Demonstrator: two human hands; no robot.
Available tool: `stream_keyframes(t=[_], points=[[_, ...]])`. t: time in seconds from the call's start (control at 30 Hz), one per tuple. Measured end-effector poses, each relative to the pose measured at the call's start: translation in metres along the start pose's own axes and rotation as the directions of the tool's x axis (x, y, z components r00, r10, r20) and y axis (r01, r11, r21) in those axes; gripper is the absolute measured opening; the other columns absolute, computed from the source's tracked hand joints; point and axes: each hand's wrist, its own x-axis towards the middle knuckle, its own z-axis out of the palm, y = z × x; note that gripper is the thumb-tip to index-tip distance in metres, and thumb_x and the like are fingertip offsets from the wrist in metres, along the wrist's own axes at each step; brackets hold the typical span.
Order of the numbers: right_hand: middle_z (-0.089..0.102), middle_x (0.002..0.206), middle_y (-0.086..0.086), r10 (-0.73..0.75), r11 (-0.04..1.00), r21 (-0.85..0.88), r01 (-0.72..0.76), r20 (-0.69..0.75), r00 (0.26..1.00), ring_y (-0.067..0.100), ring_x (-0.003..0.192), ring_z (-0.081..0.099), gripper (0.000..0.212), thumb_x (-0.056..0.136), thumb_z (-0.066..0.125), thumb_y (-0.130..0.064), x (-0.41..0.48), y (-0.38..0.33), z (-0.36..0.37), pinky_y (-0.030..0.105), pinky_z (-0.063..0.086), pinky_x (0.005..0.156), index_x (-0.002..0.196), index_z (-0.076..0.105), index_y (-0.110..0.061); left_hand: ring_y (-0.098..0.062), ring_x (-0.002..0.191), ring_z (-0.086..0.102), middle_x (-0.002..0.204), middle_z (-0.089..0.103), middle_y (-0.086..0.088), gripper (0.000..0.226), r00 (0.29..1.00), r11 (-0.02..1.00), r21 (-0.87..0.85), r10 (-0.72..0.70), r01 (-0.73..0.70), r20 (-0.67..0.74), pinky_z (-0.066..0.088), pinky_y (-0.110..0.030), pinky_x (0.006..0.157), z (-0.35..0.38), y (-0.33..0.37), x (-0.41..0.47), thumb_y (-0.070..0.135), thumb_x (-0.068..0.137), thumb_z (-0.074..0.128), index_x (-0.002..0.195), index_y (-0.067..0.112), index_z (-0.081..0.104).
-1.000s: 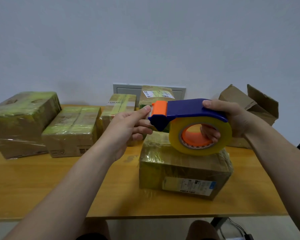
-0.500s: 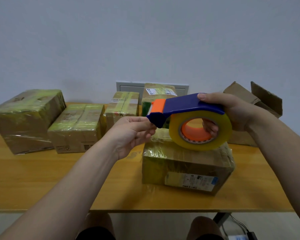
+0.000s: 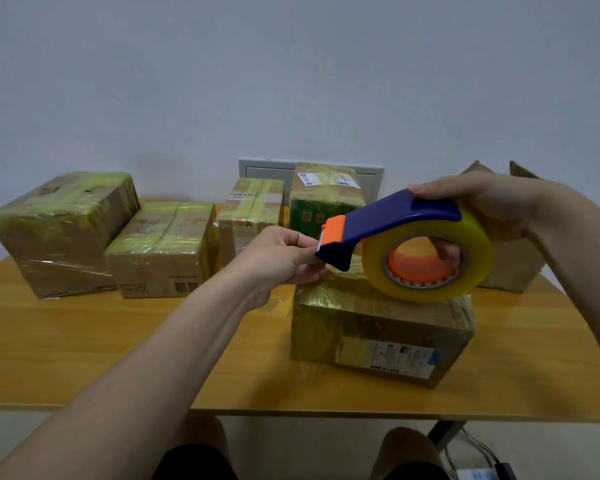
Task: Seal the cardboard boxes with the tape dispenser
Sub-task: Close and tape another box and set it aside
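The right hand (image 3: 492, 202) is gripping the blue plastic tape dispenser with the orange blade guard (image 3: 395, 216), its thumb lying along the top of the blue frame and its fingers curling through the orange core of the yellowish clear tape roll (image 3: 478, 258). It is holding the tool in the air just above the brown cardboard box with the white shipping label (image 3: 378, 327). That box is sitting toward the right of the light wooden table (image 3: 84, 341) and is already wearing wrinkled tape across its top.

The left hand (image 3: 278, 261) is pinching the toothed nose of the dispenser, thumb beside the blade and fingers curling underneath. Whether the loose tape end is caught between them is impossible to tell, the film being too clear to see.

This is looking like the freeing of a starting tab. To do it well, the left hand should be drawing a short length out past the blade with fingertips staying off the teeth. The right hand's fingers inside the core should be easing off so the roll is turning freely. The tab then wants pressing over one edge of the box before the dispenser is pulled flat along the seam, with the left hand steadying the box, which may slide.

Other tape-wrapped cardboard boxes (image 3: 160, 251) are standing along the back left, and an open-flapped brown box (image 3: 513, 271) is sitting behind the right wrist
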Motion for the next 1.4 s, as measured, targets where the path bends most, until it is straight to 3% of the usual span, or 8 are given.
stream_keyframes(t=[0.13, 0.33, 0.53, 0.67, 0.77, 0.93, 1.17, 1.4], points=[[0.065, 0.092, 0.028, 0.012, 1.0, 0.024, -0.013, 0.042, 0.999, 0.029, 0.062, 0.068, 0.078, 0.058, 0.09, -0.064, -0.001, -0.002, -0.001, 0.037, 0.059, 0.058, 0.113, 0.075, -0.011, -0.017, 0.072, 0.076, 0.086, 0.077, -0.016, 0.009, 0.999, 0.996, -0.083, -0.042, 0.044, 0.024, 0.06, -0.021, 0.061, -0.003, -0.001, -0.002, 0.003, 0.094, 0.072, 0.101, -0.002, 0.076], [0.055, 0.109, 0.048, 0.027, 0.997, -0.069, -0.029, -0.025, 0.999, 0.046, 0.076, 0.06, 0.085, 0.05, 0.092, -0.065, -0.002, -0.01, 0.001, 0.041, 0.061, 0.062, 0.11, 0.074, -0.007, -0.018, 0.071, 0.076, 0.084, 0.075, -0.018, 0.01, 0.998, 0.991, -0.123, -0.051, 0.056, 0.046, 0.06, -0.022, 0.059, -0.004, -0.001, -0.004, -0.001, 0.097, 0.067, 0.104, -0.005, 0.073], [0.059, 0.087, 0.033, 0.061, 0.995, -0.076, -0.067, -0.07, 0.996, 0.033, 0.051, 0.062, 0.091, 0.048, 0.093, -0.062, -0.007, -0.015, -0.005, 0.036, 0.056, 0.052, 0.105, 0.071, 0.006, -0.022, 0.078, 0.078, 0.08, 0.075, -0.016, 0.005, 0.997, 0.985, -0.163, -0.055, 0.063, 0.048, 0.061, -0.023, 0.061, -0.008, -0.004, -0.004, 0.004, 0.094, 0.07, 0.096, -0.001, 0.073], [0.062, 0.064, 0.024, 0.082, 0.989, -0.118, -0.084, -0.024, 0.996, 0.029, 0.046, 0.06, 0.071, 0.056, 0.088, -0.062, -0.006, -0.014, -0.005, 0.034, 0.055, 0.05, 0.093, 0.076, -0.002, -0.021, 0.075, 0.078, 0.081, 0.075, -0.016, 0.006, 0.996, 0.985, -0.156, -0.071, 0.078, 0.05, 0.06, -0.023, 0.058, -0.005, -0.003, -0.002, 0.004, 0.095, 0.07, 0.099, 0.0, 0.072], [0.06, 0.061, 0.022, 0.1, 0.985, -0.139, -0.099, 0.002, 0.995, 0.026, 0.044, 0.058, 0.059, 0.068, 0.077, -0.058, 0.0, -0.014, 0.001, 0.033, 0.054, 0.049, 0.094, 0.078, -0.005, -0.019, 0.074, 0.078, 0.081, 0.078, -0.012, 0.007, 1.0, 0.996, 0.087, 0.01, -0.01, 0.005, 0.06, -0.023, 0.06, -0.009, 0.001, -0.001, 0.011, 0.093, 0.075, 0.097, 0.005, 0.076], [0.06, 0.057, 0.02, 0.11, 0.978, -0.18, -0.106, 0.016, 0.994, 0.027, 0.044, 0.058, 0.054, 0.073, 0.071, -0.06, 0.006, -0.019, 0.007, 0.032, 0.054, 0.051, 0.093, 0.08, -0.01, -0.015, 0.07, 0.077, 0.075, 0.079, -0.004, 0.007, 0.993, 0.894, 0.435, 0.122, -0.107, -0.006, 0.057, -0.022, 0.059, -0.015, 0.01, 0.001, 0.02, 0.086, 0.084, 0.086, 0.014, 0.081], [0.061, 0.055, 0.019, 0.143, 0.965, -0.219, -0.146, -0.03, 0.989, 0.028, 0.043, 0.06, 0.053, 0.07, 0.077, -0.058, 0.016, -0.028, 0.011, 0.033, 0.055, 0.051, 0.086, 0.08, -0.008, -0.013, 0.066, 0.075, 0.07, 0.077, 0.002, 0.008, 0.977, 0.784, 0.604, 0.207, -0.14, -0.042, 0.066, -0.037, 0.068, -0.011, 0.009, 0.005, 0.025, 0.085, 0.086, 0.081, 0.02, 0.081], [0.062, 0.055, 0.017, 0.176, 0.955, -0.238, -0.175, -0.017, 0.984, 0.026, 0.046, 0.062, 0.052, 0.072, 0.073, -0.06, 0.025, -0.035, 0.012, 0.034, 0.056, 0.054, 0.082, 0.081, -0.01, -0.003, 0.064, 0.071, 0.068, 0.075, 0.009, 0.007, 0.941, 0.732, 0.657, 0.322, -0.179, -0.101, 0.065, -0.032, 0.065, -0.008, -0.002, 0.005, 0.029, 0.086, 0.085, 0.083, 0.026, 0.079]])
